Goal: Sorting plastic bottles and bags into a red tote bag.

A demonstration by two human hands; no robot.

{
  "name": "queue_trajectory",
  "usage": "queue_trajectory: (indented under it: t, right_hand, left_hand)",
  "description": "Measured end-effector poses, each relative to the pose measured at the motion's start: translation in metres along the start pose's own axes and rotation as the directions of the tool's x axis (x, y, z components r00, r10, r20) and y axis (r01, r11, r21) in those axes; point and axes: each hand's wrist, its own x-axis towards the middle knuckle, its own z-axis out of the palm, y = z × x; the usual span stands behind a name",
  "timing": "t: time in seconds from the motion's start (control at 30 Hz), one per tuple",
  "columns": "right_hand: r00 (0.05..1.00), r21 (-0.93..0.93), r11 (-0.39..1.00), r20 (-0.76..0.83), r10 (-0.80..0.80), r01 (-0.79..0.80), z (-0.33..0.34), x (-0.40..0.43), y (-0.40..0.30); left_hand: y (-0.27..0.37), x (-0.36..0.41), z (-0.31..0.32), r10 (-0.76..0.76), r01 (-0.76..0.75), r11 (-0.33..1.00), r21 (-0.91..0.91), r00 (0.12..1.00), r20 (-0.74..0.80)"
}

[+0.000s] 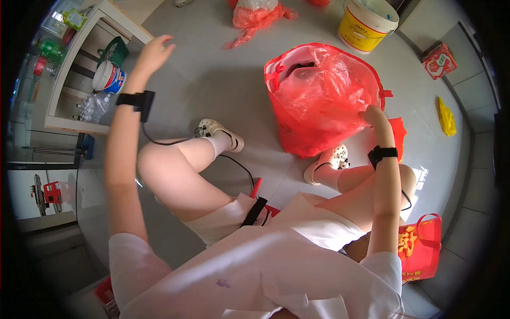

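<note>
My left hand [155,56] is raised at the upper left beside the corner of a white cabinet, fingers apart and holding nothing. At the right, my right hand [373,115] grips the edge of a thin red plastic bag [330,115], its fingertips partly hidden by the film. This bag bulges over the rim of a larger red bag [275,73] with a pale lining, standing on the floor in front of my feet. Something dark [299,67] shows near the opening. What else lies inside is hidden by the crumpled film.
A lidded yellow-and-white bucket [362,30] and a knotted red plastic bag [255,18] stand beyond. Left, the white cabinet [75,56] holds a small pail [109,77] and plastic bottles [93,107]. Right are a yellow bag [446,117], a red box [440,62] and a red gift bag [422,247].
</note>
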Motion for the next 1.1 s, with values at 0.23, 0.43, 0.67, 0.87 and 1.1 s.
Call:
queue_trajectory:
  t: [0.23, 0.43, 0.67, 0.87, 1.1]
  right_hand:
    - [0.957, -0.155, 0.959, -0.129, -0.259, 0.239, 0.009, 0.018, -0.031]
    - [0.921, -0.650, 0.711, -0.043, -0.387, 0.269, 0.044, 0.056, 0.030]
    - [0.855, -0.776, 0.507, 0.077, -0.513, 0.375, 0.030, 0.048, 0.013]
    - [0.833, 0.176, 0.815, -0.156, -0.531, 0.552, -0.020, -0.046, -0.136]
    - [0.887, -0.005, 0.888, 0.038, -0.460, 0.460, 0.024, -0.064, -0.184]
  left_hand:
    - [-0.172, -0.058, -0.157, -0.182, 0.193, 0.925, 0.328, 0.981, -0.065]
    - [-0.118, -0.045, -0.078, -0.293, 0.305, 0.920, -0.245, 0.952, 0.086]
    - [0.109, 0.024, 0.010, 0.023, 0.063, 0.957, -0.283, 0.957, 0.289]
    - [0.164, 0.045, 0.058, 0.060, 0.106, 0.923, -0.370, 0.911, 0.409]
    - [0.151, 0.069, 0.123, -0.018, 0.082, 0.984, -0.156, 0.928, 0.373]
